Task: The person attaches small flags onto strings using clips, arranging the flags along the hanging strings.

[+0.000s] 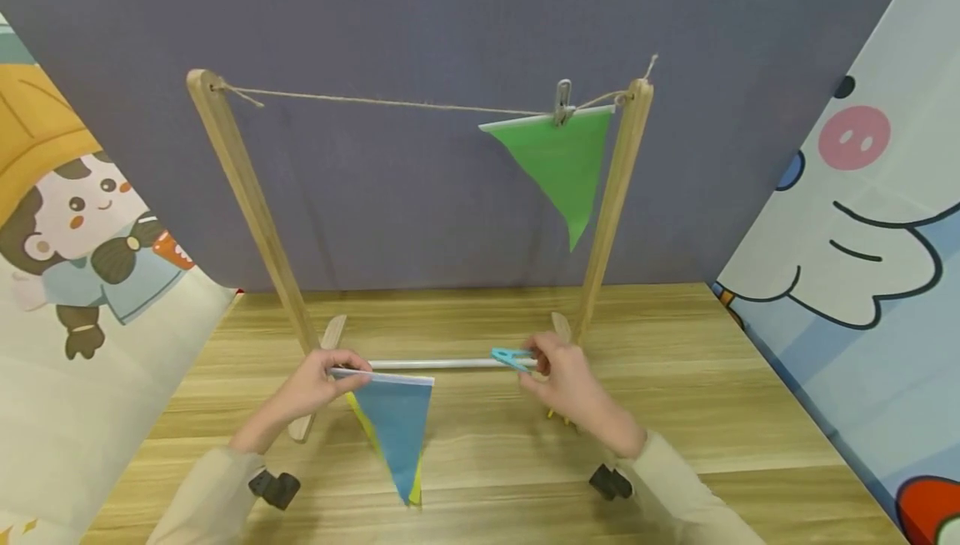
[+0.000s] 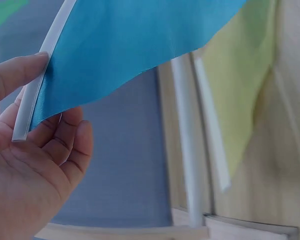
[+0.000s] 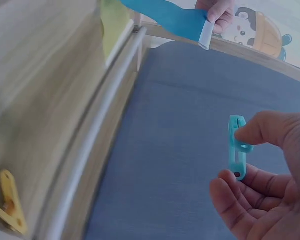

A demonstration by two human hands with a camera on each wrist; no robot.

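Observation:
My left hand (image 1: 318, 382) pinches the white top band of a blue triangular pennant (image 1: 393, 420) near one corner. The thumb lies on the band in the left wrist view, and the pennant hangs point-down over the table. In my right hand (image 1: 573, 387) is a light blue clothespin (image 3: 237, 145), held between thumb and fingers. Behind the blue pennant a yellow pennant (image 2: 245, 75) lies on the table, partly covered in the head view. Above both hands, a green pennant (image 1: 566, 153) hangs from a twine line (image 1: 375, 101) under a metal clip (image 1: 562, 103).
Two wooden posts (image 1: 251, 195) hold the twine, and a white rod (image 1: 435, 363) joins them low down. A yellow clothespin (image 3: 11, 202) lies on the wooden table (image 1: 480, 478) near the right post. A grey panel (image 1: 420, 195) stands behind.

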